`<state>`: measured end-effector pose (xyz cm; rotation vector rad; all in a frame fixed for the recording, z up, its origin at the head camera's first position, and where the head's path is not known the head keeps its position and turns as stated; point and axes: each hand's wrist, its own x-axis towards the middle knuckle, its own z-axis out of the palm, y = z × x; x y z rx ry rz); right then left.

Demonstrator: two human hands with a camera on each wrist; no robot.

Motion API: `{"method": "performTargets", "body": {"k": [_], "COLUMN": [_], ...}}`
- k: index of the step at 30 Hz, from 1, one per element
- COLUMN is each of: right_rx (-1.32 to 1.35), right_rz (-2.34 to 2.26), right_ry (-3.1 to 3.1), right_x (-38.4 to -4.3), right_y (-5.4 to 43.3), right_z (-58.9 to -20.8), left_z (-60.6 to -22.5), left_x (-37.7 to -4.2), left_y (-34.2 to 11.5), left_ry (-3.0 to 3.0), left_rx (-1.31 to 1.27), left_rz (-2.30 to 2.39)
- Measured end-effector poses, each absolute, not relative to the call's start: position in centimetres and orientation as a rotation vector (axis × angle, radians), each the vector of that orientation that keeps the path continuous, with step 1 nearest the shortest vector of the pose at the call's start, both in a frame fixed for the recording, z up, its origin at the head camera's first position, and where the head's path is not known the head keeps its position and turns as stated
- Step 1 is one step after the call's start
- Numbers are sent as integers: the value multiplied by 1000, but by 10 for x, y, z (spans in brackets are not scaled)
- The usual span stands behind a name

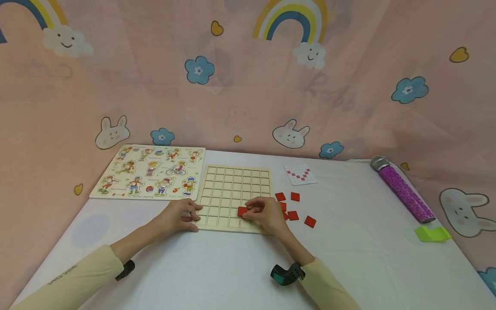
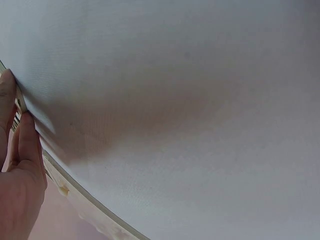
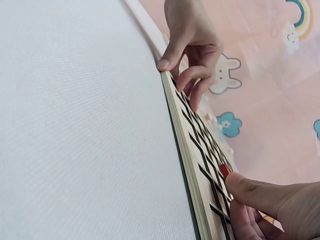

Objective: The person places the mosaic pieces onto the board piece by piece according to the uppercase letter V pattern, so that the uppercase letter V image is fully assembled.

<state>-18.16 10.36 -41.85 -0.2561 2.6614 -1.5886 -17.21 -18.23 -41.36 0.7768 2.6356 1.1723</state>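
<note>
A wooden grid board lies flat on the table, its squares bare except near the right hand. My right hand pinches a small red square tile between thumb and fingers, low over the grid's lower right part. In the right wrist view, the tile sticks out past the fingertips, close over the grooves. With thumb and bent fingers, my left hand holds the board by its near left corner. The left wrist view catches only part of that hand at the board's edge.
Several loose red tiles lie right of the board. Behind them is a white card with a red checked pattern. A picture puzzle board sits at the back left. A glittery purple microphone and a green piece are far right.
</note>
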Motion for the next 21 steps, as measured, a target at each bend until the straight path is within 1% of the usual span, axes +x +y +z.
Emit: {"method": "performTargets", "body": {"k": [21], "right_rx": [-338], "right_rz": [-1536], "right_ry": [2684], "right_x": [-183], "right_y": [90], "right_z": [-424], "left_z": [-415], "left_x": [-171], "left_y": [-182], "left_ry": [2617], "left_rx": [736], "left_rz": [1225]}}
